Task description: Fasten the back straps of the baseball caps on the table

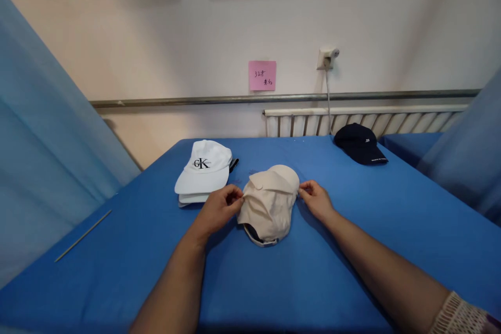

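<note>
A beige baseball cap (270, 203) lies in the middle of the blue-covered table, its brim pointing away from me and its back strap toward me. The crown looks creased and partly caved in. My left hand (223, 206) pinches the cap's left side between thumb and fingers. On the opposite side, my right hand (316, 199) pinches the cap's edge near the brim. Just left of my left hand sits a stack of caps, with a white cap (205, 167) bearing black letters on top.
A dark navy cap (360, 143) rests at the table's back right. Near the left edge of the blue table (250, 292) lies a thin stick (83, 236). Behind stand a radiator (364, 121), a metal rail (211, 99) and a plugged-in cord (327, 94). Blue curtains (43, 141) hang at both sides.
</note>
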A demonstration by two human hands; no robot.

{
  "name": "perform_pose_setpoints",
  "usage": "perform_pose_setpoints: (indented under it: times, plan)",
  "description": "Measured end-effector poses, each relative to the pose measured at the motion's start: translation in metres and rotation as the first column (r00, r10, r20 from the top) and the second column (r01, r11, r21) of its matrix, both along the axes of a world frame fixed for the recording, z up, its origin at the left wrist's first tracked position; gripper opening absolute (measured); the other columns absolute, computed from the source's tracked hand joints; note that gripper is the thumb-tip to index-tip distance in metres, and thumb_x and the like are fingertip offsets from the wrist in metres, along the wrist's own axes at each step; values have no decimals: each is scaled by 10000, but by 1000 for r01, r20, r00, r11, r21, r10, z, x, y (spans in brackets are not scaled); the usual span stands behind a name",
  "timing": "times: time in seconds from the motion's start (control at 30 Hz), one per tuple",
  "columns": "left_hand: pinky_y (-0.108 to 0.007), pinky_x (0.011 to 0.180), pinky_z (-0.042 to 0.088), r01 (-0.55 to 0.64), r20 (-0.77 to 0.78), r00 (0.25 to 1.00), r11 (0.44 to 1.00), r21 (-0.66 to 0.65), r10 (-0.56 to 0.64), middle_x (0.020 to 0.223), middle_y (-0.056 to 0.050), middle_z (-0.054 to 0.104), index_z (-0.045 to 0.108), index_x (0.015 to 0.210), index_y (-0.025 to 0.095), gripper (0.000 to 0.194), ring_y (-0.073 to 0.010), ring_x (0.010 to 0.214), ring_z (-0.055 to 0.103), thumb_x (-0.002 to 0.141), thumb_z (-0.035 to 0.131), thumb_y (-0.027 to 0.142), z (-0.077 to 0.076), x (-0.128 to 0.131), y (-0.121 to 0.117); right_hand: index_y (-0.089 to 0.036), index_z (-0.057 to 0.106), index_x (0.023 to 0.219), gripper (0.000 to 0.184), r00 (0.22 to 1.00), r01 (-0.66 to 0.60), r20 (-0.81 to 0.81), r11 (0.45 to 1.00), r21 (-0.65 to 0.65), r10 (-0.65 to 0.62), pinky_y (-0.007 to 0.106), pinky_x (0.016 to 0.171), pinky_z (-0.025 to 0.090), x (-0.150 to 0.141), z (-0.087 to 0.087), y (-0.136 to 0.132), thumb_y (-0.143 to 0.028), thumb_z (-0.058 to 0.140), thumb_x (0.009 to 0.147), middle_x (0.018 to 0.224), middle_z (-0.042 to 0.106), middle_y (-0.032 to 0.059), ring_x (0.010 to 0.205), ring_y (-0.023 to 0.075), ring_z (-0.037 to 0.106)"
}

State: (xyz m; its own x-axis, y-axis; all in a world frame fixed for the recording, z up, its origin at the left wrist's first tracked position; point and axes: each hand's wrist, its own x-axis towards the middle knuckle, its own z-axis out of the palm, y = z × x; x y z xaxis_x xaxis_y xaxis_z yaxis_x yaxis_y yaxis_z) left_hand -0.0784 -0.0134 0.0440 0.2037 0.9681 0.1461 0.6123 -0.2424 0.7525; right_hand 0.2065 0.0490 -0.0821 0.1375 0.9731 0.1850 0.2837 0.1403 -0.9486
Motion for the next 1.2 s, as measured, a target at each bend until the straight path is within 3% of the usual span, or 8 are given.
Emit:
perform_pose_setpoints:
  times: [0.17, 0.37, 0.5, 0.6, 0.7, 0.93, 1.1, 1.2]
  plan:
    - [-258, 627, 451, -152, 11, 988, 983, 98, 152, 739, -17, 649, 638, 808, 175, 212, -168, 695, 586, 773, 546, 362, 0, -5, 8, -194, 589, 940, 273, 986, 144, -81, 988, -52, -148, 307, 665, 491, 14, -4, 12, -347, 615, 714, 957, 658, 85, 830, 205, 624]
    - [-276, 642, 460, -418, 39, 907, 885, 203, 419, 802, -30, 689, 662, 866, 186, 235, -183, 698, 614, 767, 535, 357, -6, -17, 17, -200, 596, 1031, 310, 989, 61, -119, 983, -171, -82, 273, 655, 488, 12, 5, 20, -300, 643, 741, 1093, 644, 112, 921, 201, 628]
    - [-290, 717, 480, -508, 123, 861, 819, 267, 494, 868, -44, 701, 663, 899, 182, 231, -194, 775, 637, 768, 535, 323, -11, -18, 20, -179, 615, 988, 312, 991, -13, -132, 957, -290, -27, 222, 471, 395, -5, 22, 37, -365, 681, 746, 794, 667, 66, 624, 148, 597]
    - [-298, 761, 493, -580, 215, 815, 756, 303, 539, 878, -47, 701, 661, 908, 179, 233, -196, 801, 643, 771, 551, 331, -12, -18, 21, -162, 621, 819, 290, 987, -102, -156, 924, -368, 47, 200, 382, 280, -16, 34, 53, -427, 705, 739, 526, 560, -7, 426, 95, 455]
    - [-303, 779, 503, -609, 285, 792, 730, 310, 540, 875, -47, 703, 660, 896, 179, 219, -198, 823, 649, 772, 554, 325, -10, -17, 20, -162, 589, 725, 324, 970, -203, -208, 884, -422, 123, 188, 354, 218, -21, 40, 58, -460, 716, 736, 426, 458, -53, 367, 65, 352]
    - [-289, 766, 513, -615, 406, 771, 737, 279, 490, 861, -49, 699, 651, 891, 162, 229, -182, 811, 649, 767, 566, 334, -11, -14, 19, -178, 522, 716, 369, 902, -364, -379, 839, -404, 209, 172, 343, 140, 10, 41, 13, -447, 770, 675, 439, 397, -97, 359, 31, 251]
    - [-277, 738, 510, -579, 424, 784, 779, 239, 453, 851, -51, 701, 657, 878, 154, 248, -180, 803, 651, 747, 571, 347, -20, -14, 26, -213, 425, 709, 429, 844, -335, -518, 892, -303, 141, 164, 334, 161, 53, 38, -28, -487, 753, 677, 459, 294, -131, 367, 27, 190]
    - [-280, 731, 506, -538, 391, 813, 815, 218, 432, 853, -54, 698, 660, 882, 153, 272, -184, 799, 649, 735, 582, 368, -26, -15, 30, -201, 457, 723, 404, 748, -274, -663, 928, -254, 40, 147, 322, 174, 74, 32, -48, -414, 795, 667, 478, 307, -126, 366, 16, 197]
